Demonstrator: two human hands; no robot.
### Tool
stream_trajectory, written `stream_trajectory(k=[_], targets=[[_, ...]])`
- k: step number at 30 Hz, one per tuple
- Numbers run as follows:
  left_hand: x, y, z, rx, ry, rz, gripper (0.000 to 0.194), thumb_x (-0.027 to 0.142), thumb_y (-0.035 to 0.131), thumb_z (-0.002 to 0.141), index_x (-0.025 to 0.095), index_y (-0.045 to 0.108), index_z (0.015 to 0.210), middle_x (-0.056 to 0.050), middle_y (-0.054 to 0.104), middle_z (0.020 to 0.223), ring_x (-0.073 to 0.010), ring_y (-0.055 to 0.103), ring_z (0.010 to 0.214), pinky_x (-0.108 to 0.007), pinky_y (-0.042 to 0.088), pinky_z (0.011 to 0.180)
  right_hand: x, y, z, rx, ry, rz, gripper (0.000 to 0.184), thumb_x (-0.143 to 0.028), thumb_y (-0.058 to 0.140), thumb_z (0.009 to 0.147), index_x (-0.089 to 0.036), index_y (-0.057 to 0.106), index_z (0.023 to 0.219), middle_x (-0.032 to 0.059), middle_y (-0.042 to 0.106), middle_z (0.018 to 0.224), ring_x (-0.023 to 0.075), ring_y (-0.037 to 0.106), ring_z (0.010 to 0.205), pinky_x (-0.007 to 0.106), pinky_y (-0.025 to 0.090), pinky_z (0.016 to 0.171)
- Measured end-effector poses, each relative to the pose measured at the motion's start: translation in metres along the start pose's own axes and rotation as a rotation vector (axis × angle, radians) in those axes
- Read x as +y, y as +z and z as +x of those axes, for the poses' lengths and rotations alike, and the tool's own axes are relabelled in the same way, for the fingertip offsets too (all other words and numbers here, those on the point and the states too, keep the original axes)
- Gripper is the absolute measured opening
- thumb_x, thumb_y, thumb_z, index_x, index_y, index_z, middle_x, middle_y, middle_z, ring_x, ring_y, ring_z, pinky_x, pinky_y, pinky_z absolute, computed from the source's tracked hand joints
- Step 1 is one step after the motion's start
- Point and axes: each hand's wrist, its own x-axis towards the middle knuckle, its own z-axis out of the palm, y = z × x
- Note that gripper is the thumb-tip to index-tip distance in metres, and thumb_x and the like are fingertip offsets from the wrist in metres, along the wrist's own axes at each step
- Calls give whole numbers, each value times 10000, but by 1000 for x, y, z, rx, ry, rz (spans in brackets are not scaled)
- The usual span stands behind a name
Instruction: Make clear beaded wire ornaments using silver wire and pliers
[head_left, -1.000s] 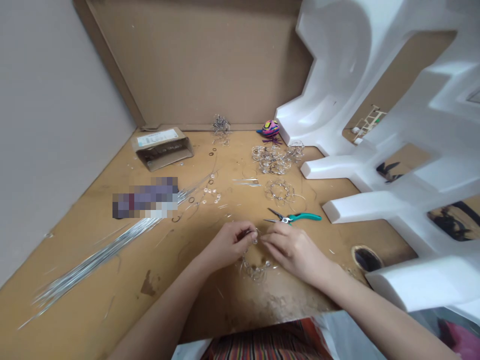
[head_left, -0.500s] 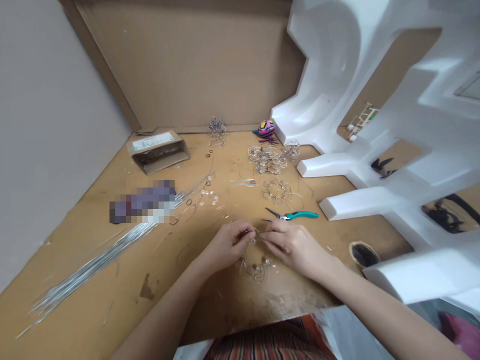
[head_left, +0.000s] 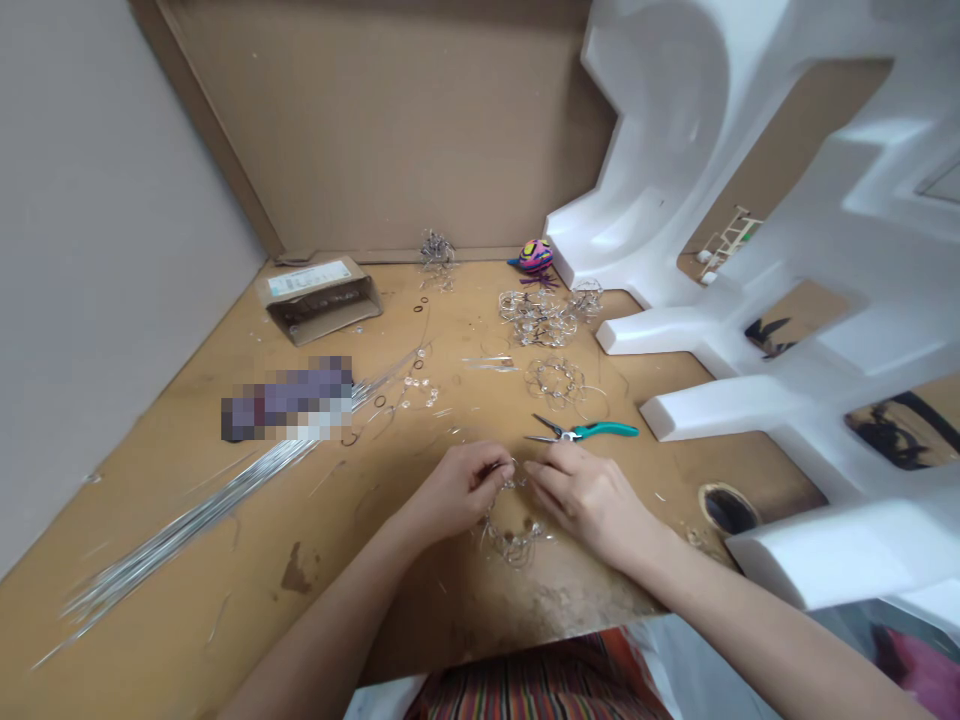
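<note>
My left hand (head_left: 469, 487) is closed in a pinch on a beaded wire ring (head_left: 514, 545) near the table's front edge. Thin wire and clear beads show at its fingertips, and the ring's looped lower part hangs below. My right hand (head_left: 585, 492) is just to the right, fingers bent together, with a small gap between its tips and the left hand's. Anything in its pinch is too small to make out. Just beyond it lie long-nose pliers (head_left: 592, 431) with green handles, jaws apart. Behind them rests another beaded wire ring (head_left: 555, 380).
More wire rings (head_left: 536, 318) are piled farther back. Loose clear beads (head_left: 418, 392) and short wires (head_left: 487, 362) are scattered mid-table. A long wire bundle (head_left: 202, 530) lies left, below an open cardboard box (head_left: 322, 300). White moulded supports (head_left: 697, 405) edge the right side.
My right hand's fingertips have drawn slightly right, away from the left hand. My left hand keeps its pinch on the beaded wire ring. The view has shifted a little.
</note>
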Motion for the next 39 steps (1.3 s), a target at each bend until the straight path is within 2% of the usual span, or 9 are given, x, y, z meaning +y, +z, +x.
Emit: stream_trajectory(k=[3, 9, 14, 19, 23, 26, 29, 33, 39], targets=[[-1, 0, 0, 4, 0, 5, 201, 225, 415, 849, 162, 532, 697, 17, 507, 648, -114, 466, 629, -216, 355, 583, -1, -1, -1, 33, 5, 28, 210, -180, 424, 891, -142, 630, 882, 61, 581, 773, 150, 505, 708, 248, 356, 567], [0, 1, 1, -7, -11, -3, 210, 242, 410, 852, 162, 528, 698, 16, 501, 647, -114, 460, 631, -214, 352, 578, -4, 1, -3, 5, -53, 49, 195, -166, 424, 892, -144, 618, 882, 52, 574, 747, 151, 495, 701, 252, 363, 588], [0, 1, 0, -7, -6, 4, 199, 226, 412, 848, 162, 524, 696, 15, 511, 655, -118, 468, 641, -219, 353, 594, -4, -1, -1, -91, -74, 14, 170, -166, 448, 874, -154, 599, 798, 45, 546, 750, 153, 468, 689, 261, 347, 571], [0, 0, 0, -16, 12, -29, 194, 227, 416, 850, 161, 532, 710, 18, 502, 658, -112, 456, 634, -217, 346, 588, 3, -13, 3, -163, -51, 136, 240, -189, 412, 901, -160, 635, 817, 46, 553, 756, 130, 505, 682, 245, 376, 601], [2, -2, 1, -34, -8, -63, 215, 251, 409, 859, 159, 542, 717, 18, 501, 657, -110, 450, 628, -213, 341, 570, 6, -15, 4, -123, -50, 164, 247, -209, 406, 908, -158, 648, 901, 61, 569, 782, 137, 524, 708, 250, 392, 618], [3, -1, 0, -29, -8, -56, 216, 254, 412, 856, 157, 543, 715, 16, 504, 658, -112, 456, 637, -216, 348, 583, 3, -12, 3, -89, -54, 115, 266, -198, 387, 913, -146, 645, 876, 56, 558, 736, 137, 502, 678, 246, 376, 582], [2, 1, 0, -13, -22, -50, 213, 252, 413, 850, 159, 542, 709, 19, 496, 643, -113, 453, 627, -217, 348, 577, -1, -9, 2, -110, -63, 29, 206, -171, 422, 891, -145, 617, 829, 48, 546, 738, 142, 469, 663, 249, 355, 556], [1, 2, 0, 11, -31, -27, 207, 244, 421, 839, 162, 539, 690, 23, 494, 626, -113, 450, 610, -218, 349, 566, -5, -6, -1, -158, -70, -26, 112, -118, 475, 841, -149, 583, 836, 54, 548, 799, 175, 467, 743, 268, 366, 572], [0, 2, 0, 11, -36, -11, 204, 232, 422, 839, 159, 544, 693, 19, 503, 629, -114, 458, 612, -222, 355, 568, -1, -9, -1, -143, -56, 97, 203, -159, 417, 884, -151, 614, 833, 57, 560, 779, 155, 498, 719, 263, 400, 598]])
